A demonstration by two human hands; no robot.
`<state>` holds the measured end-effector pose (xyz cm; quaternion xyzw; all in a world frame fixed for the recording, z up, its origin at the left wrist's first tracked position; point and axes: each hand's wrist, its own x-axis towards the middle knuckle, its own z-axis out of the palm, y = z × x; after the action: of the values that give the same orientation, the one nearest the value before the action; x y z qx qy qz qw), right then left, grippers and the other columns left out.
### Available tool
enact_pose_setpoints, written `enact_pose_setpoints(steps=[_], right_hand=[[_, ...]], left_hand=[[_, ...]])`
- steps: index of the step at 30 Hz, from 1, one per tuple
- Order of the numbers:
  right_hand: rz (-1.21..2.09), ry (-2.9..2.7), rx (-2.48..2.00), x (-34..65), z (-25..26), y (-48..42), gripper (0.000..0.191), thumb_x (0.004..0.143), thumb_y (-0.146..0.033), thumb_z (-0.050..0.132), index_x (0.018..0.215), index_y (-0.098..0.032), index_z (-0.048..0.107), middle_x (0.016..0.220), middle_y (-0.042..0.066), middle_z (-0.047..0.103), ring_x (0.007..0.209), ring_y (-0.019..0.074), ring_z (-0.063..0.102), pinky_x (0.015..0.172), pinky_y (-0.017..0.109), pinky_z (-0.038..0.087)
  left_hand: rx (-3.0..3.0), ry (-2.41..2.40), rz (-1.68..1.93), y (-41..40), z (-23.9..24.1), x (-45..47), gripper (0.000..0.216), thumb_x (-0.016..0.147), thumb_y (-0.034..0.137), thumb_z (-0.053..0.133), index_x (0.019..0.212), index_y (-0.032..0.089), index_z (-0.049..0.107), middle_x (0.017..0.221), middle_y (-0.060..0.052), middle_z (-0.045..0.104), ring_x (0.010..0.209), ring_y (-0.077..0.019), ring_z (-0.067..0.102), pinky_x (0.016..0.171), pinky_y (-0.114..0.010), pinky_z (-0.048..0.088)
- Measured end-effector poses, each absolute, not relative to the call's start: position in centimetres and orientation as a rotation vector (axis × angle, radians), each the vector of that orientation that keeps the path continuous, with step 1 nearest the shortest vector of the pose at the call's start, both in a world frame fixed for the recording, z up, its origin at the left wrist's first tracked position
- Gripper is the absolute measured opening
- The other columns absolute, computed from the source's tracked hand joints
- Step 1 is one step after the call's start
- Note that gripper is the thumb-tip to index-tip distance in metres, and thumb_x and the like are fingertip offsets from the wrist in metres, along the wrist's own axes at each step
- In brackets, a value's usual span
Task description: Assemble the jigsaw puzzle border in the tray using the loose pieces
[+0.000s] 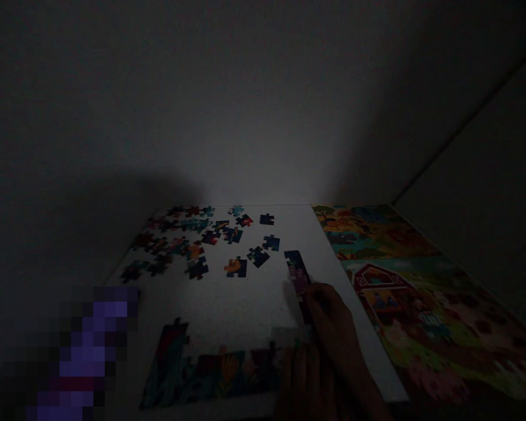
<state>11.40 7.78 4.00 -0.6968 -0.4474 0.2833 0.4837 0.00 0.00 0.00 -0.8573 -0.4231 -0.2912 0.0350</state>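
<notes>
The scene is very dark. My right hand (333, 324) rests on the white board (245, 304), its fingertips on the near end of a short strip of joined puzzle pieces (296, 270) that runs away from me. My left hand (298, 374) lies just below it, fingers flat on the right end of an assembled row of pieces (201, 368) along the near edge. Several loose pieces (201, 240) are scattered over the far half of the board.
A colourful farm picture with a red barn (414, 298) lies to the right of the board. A plain wall rises behind, meeting a side wall at the right. A blurred purple patch (87, 351) sits at the lower left.
</notes>
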Motion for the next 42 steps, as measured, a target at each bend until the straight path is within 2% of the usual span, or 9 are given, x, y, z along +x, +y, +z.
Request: enact_pose_setpoints(steps=[2,5,10,14,18,22,28,33,42], right_hand=[[0.728,-1.102,-1.681,11.5,4.0,7.8,0.026,0.077,-0.044,0.056,0.087,-0.021,0.063,0.086,0.006,0.070,0.080,0.0243,0.064,0.073,0.036,0.050],[0.753,-1.127,-1.648,11.9,4.1,7.6,0.028,0.075,-0.046,0.057,0.086,-0.020,0.062,0.082,0.005,0.069,0.078,0.0234,0.063,0.071,0.035,0.049],[0.714,-1.224,-1.683,12.4,4.0,7.7,0.030,0.070,-0.046,0.059,0.084,-0.020,0.064,0.082,0.005,0.069,0.079,0.0236,0.063,0.074,0.036,0.049],[0.729,-1.336,-1.719,12.9,4.4,8.3,0.031,0.067,-0.047,0.060,0.082,-0.021,0.066,0.083,0.006,0.071,0.080,0.0250,0.065,0.076,0.038,0.049],[0.696,-1.460,-1.758,13.1,5.1,9.2,0.031,0.070,-0.049,0.057,0.081,-0.022,0.066,0.082,0.005,0.072,0.079,0.0250,0.066,0.074,0.037,0.049],[0.623,-1.577,-1.764,13.2,5.7,11.6,0.029,0.075,-0.047,0.055,0.083,-0.022,0.067,0.086,0.005,0.073,0.080,0.0238,0.067,0.073,0.035,0.050],[0.517,-1.810,-1.730,13.9,6.5,18.9,0.019,0.081,-0.031,0.056,0.089,-0.020,0.070,0.093,0.008,0.073,0.087,0.0213,0.067,0.082,0.034,0.051],[0.404,-1.901,-1.764,13.9,5.9,23.4,0.024,0.085,-0.020,0.054,0.100,-0.017,0.072,0.104,0.012,0.071,0.094,0.0217,0.067,0.087,0.034,0.050],[0.329,-2.051,-1.747,13.6,3.3,24.1,0.033,0.087,-0.033,0.059,0.114,-0.017,0.071,0.120,0.016,0.066,0.117,0.0292,0.057,0.101,0.041,0.042]], left_hand=[[-2.576,-1.347,-0.917,0.1,0.4,0.5,0.035,0.089,0.039,0.058,0.112,0.014,0.066,0.114,-0.013,0.066,0.103,-0.0287,0.058,0.089,-0.047,0.048],[-2.594,-1.427,-0.815,-0.1,1.5,0.8,0.035,0.090,0.035,0.055,0.117,0.014,0.063,0.116,-0.008,0.065,0.104,-0.0245,0.056,0.094,-0.043,0.045],[-2.673,-1.375,-0.737,-0.4,2.6,0.1,0.039,0.097,0.037,0.044,0.122,0.011,0.058,0.119,-0.010,0.061,0.105,-0.0228,0.054,0.094,-0.040,0.044],[-2.694,-1.402,-0.724,-0.4,2.8,-0.2,0.039,0.096,0.038,0.045,0.120,0.011,0.058,0.115,-0.011,0.061,0.101,-0.0231,0.054,0.092,-0.040,0.044],[-2.681,-1.378,-0.758,-0.2,2.5,0.1,0.038,0.095,0.039,0.048,0.116,0.011,0.061,0.110,-0.010,0.063,0.098,-0.0226,0.055,0.091,-0.040,0.044],[-2.626,-1.328,-0.779,0.2,2.3,0.5,0.038,0.095,0.036,0.048,0.118,0.009,0.061,0.114,-0.012,0.063,0.099,-0.0236,0.055,0.088,-0.041,0.044],[-2.786,-1.165,-0.625,1.9,3.4,0.6,0.023,0.091,0.032,0.056,0.092,0.012,0.067,0.089,-0.009,0.064,0.083,-0.0220,0.055,0.071,-0.037,0.044],[-2.940,-0.978,-0.470,4.0,5.1,0.6,0.017,0.086,0.024,0.061,0.076,0.012,0.067,0.072,-0.008,0.060,0.071,-0.0207,0.055,0.060,-0.034,0.040],[-2.968,-0.863,-0.684,4.9,4.0,-1.2,0.018,0.090,0.030,0.058,0.079,0.016,0.061,0.079,-0.005,0.058,0.081,-0.0211,0.053,0.070,-0.036,0.043]])
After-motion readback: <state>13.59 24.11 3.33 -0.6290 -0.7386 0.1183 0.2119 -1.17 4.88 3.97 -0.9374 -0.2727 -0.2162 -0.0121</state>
